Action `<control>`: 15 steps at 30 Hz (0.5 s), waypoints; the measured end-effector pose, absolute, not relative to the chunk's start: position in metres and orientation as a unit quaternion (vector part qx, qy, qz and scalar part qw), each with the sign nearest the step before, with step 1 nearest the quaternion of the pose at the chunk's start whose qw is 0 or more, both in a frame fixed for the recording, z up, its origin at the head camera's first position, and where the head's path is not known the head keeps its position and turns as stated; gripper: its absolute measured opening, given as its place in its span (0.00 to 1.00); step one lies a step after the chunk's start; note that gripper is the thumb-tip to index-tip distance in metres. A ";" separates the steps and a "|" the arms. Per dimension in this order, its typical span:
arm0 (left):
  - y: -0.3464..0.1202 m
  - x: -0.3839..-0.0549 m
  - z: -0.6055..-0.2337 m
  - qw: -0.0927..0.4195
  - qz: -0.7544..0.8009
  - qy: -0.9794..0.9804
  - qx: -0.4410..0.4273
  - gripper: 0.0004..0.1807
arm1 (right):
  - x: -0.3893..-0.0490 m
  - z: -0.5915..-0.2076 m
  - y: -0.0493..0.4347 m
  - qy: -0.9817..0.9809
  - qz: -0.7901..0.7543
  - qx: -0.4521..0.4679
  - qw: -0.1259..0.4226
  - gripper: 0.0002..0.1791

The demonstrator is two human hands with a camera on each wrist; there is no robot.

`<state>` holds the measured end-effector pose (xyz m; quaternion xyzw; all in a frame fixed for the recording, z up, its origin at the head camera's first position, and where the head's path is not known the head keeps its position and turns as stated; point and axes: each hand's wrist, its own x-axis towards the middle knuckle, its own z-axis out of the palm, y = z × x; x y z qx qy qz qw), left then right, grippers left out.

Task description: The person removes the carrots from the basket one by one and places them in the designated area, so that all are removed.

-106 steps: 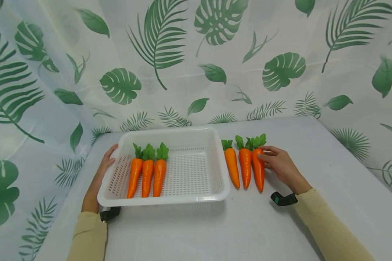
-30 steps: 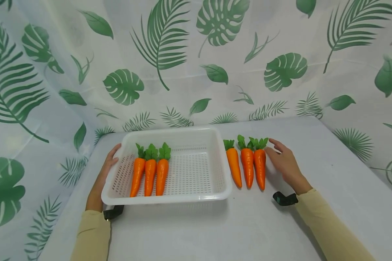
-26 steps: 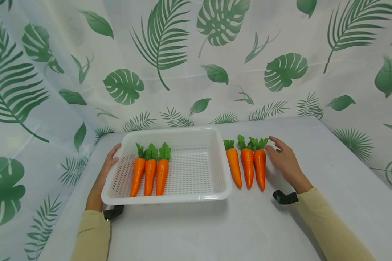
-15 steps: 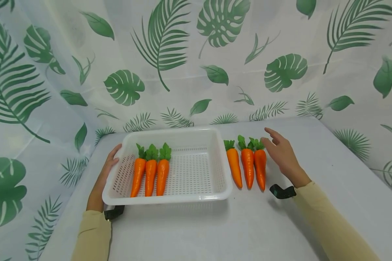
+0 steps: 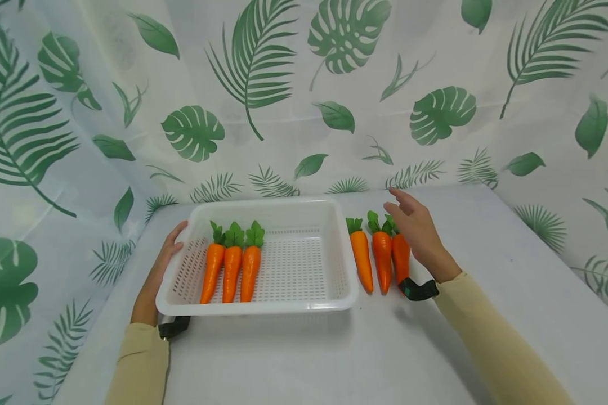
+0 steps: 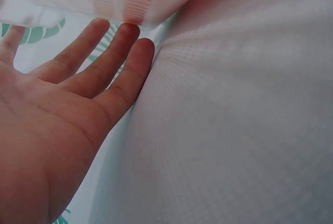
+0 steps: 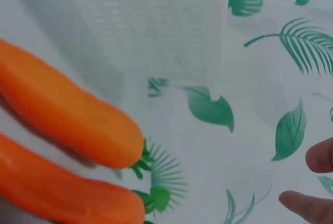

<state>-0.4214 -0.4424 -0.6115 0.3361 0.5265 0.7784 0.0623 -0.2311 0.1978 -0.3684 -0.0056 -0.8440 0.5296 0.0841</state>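
Observation:
A white plastic basket (image 5: 304, 307) holds three orange carrots with green leafy tops, the middle one (image 5: 231, 275) among them. Along the basket's left side lies my left hand (image 5: 162, 267); in the left wrist view its fingers (image 6: 99, 76) are extended, tips right at the slotted wall. Three more carrots lie side by side right of the basket: a lighter orange one (image 5: 362, 259), a middle one (image 5: 382, 261) and a right one (image 5: 401, 259). My right hand (image 5: 418, 230) hovers over the right carrot with fingers loosely spread and nothing in them, hiding part of it.
The white table (image 5: 284, 360) stretches in front of the basket and to the right. Behind and at both sides hangs a white curtain (image 5: 284, 129) printed with green leaves. A black wrist camera (image 5: 418, 289) overlaps the right carrot's tip in the head view.
My right hand has let go of the right carrot, drawn off to the right, then risen and swung back left above it. The left hand stays at the basket; the carrots stay in place.

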 end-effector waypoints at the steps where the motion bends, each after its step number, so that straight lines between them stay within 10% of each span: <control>1: -0.438 -0.415 -0.604 0.058 0.776 0.530 0.337 0.31 | -0.232 -0.367 0.195 -0.842 0.533 -0.004 0.083 0.35; 15: -0.404 -0.347 -0.542 0.025 0.749 0.616 0.242 0.30 | -0.241 -0.349 0.151 -0.812 0.581 0.020 0.048 0.33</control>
